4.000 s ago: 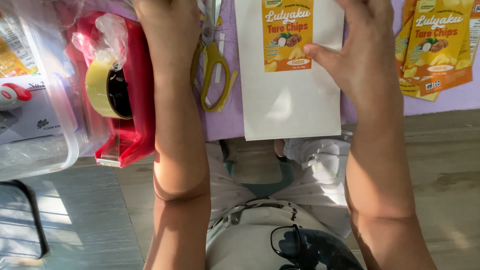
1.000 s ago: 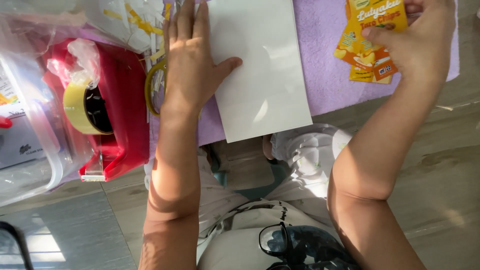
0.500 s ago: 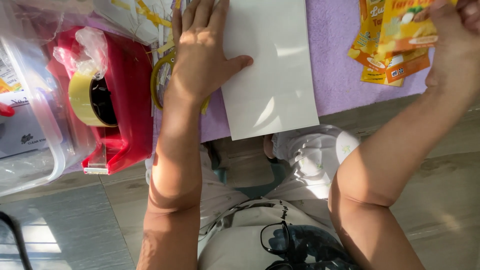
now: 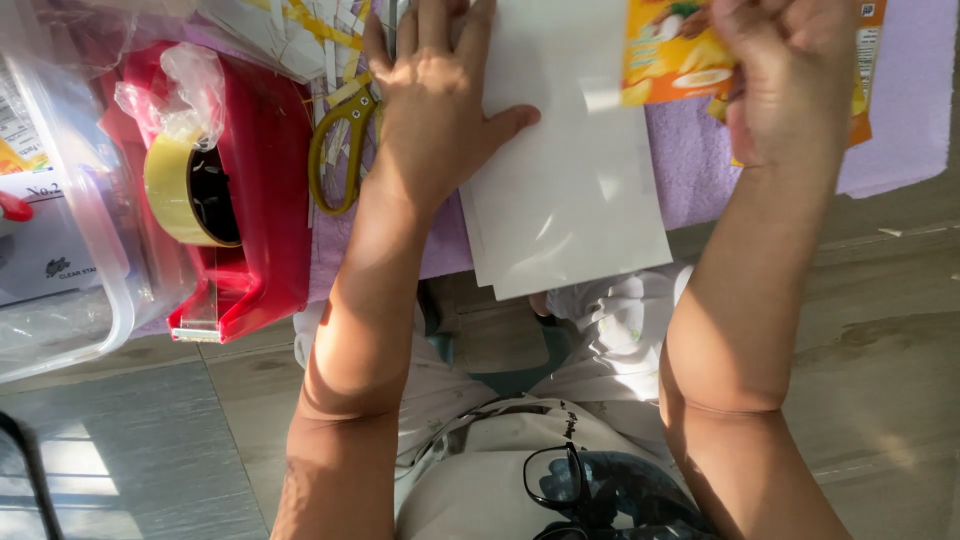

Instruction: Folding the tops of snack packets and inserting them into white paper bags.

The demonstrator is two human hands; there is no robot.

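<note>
My left hand (image 4: 432,105) lies flat, fingers spread, on the left part of a white paper bag (image 4: 575,190), pressing it onto the purple mat (image 4: 900,120). My right hand (image 4: 790,75) grips an orange and yellow snack label (image 4: 675,55) and holds it over the bag's upper right corner. The bag's lower edge overhangs the mat toward my lap. Yellow-handled scissors (image 4: 335,150) lie just left of my left wrist, partly under it.
A red tape dispenser (image 4: 250,200) with a yellow tape roll (image 4: 180,190) stands at the left. A clear plastic bin (image 4: 70,230) with papers sits further left. Paper strips (image 4: 300,35) lie at the top. Glasses (image 4: 560,480) hang at my shirt.
My right hand has brought the orange label left, from the mat's right side to over the white bag. My left hand stays pressed on the bag.
</note>
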